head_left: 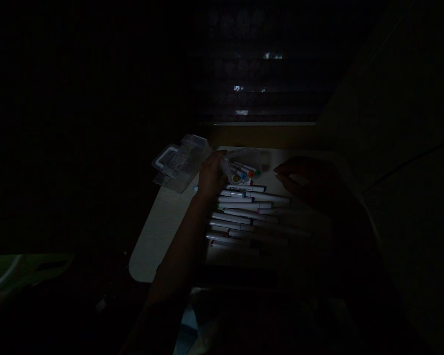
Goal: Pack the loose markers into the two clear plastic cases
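My left hand (pixel 211 176) is closed on the left side of a clear plastic box (pixel 259 157), which lies tilted with its opening toward me. Inside the box are several markers (pixel 250 172), their orange, green, blue and brownish ends showing. Just below it, many white markers (pixel 240 204) with coloured bands lie roughly side by side across the table. To the right of the box hovers my right hand (pixel 299 177), dark against the background. Its thumb and index finger are apart, with nothing visible between them; the other fingers are lost in shadow.
A clear plastic lid with a handle (pixel 172 160) and other clear plastic pieces (pixel 196 143) lie at the table's back left. The white table (pixel 151 236) has a rounded front left corner. Beyond it stands a dark window with blinds (pixel 259 88). The room is very dim.
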The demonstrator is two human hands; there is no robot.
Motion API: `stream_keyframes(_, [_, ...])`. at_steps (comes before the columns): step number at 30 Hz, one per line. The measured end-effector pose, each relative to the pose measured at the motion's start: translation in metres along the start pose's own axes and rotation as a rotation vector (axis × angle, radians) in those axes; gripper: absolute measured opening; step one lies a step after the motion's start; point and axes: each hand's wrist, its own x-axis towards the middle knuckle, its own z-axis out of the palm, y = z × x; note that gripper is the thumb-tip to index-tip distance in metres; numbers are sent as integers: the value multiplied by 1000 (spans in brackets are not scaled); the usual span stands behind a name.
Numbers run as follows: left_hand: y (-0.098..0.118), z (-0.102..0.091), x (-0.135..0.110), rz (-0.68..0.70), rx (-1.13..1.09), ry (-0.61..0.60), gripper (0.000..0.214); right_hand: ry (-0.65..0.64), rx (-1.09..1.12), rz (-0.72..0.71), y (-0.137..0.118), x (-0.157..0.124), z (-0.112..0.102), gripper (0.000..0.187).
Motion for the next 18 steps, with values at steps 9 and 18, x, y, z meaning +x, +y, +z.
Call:
stream_keyframes(9, [-1, 1, 0, 17, 8, 3, 60, -319, -9, 131, 26, -4, 17, 25])
stream_keyframes(18, [0, 0, -1, 17, 6, 6, 59, -715, 18, 332, 43, 1, 34, 36])
